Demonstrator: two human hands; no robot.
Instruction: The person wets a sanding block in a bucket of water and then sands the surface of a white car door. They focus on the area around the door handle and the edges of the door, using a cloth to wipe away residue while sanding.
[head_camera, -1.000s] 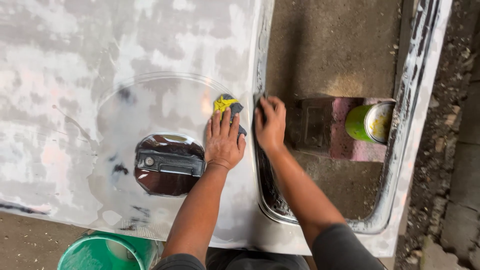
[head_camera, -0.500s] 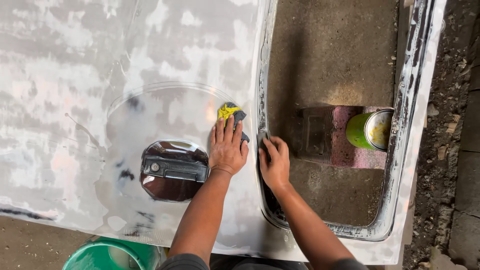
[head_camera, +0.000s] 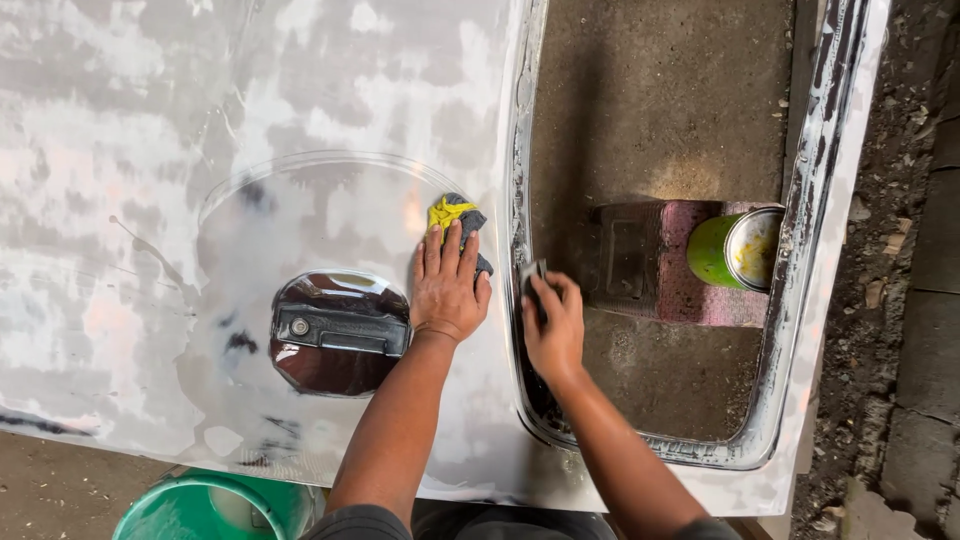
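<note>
Now right hand (head_camera: 553, 325) lower vs. before

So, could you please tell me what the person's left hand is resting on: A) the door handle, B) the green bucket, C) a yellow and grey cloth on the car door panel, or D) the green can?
C: the left hand lies flat over the yellow and grey cloth on the sanded car door panel.

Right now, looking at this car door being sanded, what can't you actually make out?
- Head view: what the right hand presses on the window frame; its fingers cover most of it.
- The rag lies partly under the left hand.
- The green bucket is cut off by the bottom edge.
- The green can is partly behind the frame's far rail; its contents are unclear.
</note>
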